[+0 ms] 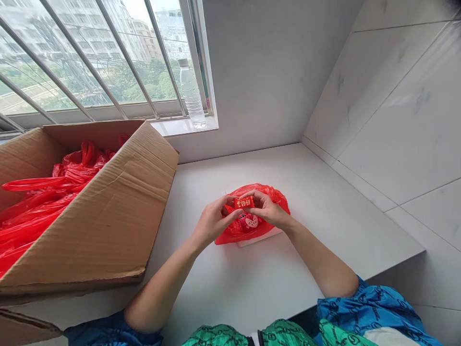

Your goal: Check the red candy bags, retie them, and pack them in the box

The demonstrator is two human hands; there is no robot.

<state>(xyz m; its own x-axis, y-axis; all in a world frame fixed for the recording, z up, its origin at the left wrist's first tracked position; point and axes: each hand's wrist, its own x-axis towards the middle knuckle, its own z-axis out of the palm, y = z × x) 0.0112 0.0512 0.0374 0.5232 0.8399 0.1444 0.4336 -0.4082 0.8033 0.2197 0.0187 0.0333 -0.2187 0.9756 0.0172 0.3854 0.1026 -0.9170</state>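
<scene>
Between my two hands is a small red packet [244,203] with yellow characters on its face. My left hand [218,216] pinches its left end between thumb and fingers. On the other end my right hand [266,210] does the same. Just below the packet spreads a red plastic bag [230,235] on the table, with pink and white printed wrappers [251,221] showing in it. The bag lies partly over a flat white object [259,240], whose front edge sticks out. What else the bag holds is hidden by my hands and the plastic.
To the left stands an open cardboard box [118,206] full of red plastic bags [54,197]. A clear water bottle [192,96] stands on the sill of the barred window. The white table [324,202] meets a grey wall behind and tiled wall at right.
</scene>
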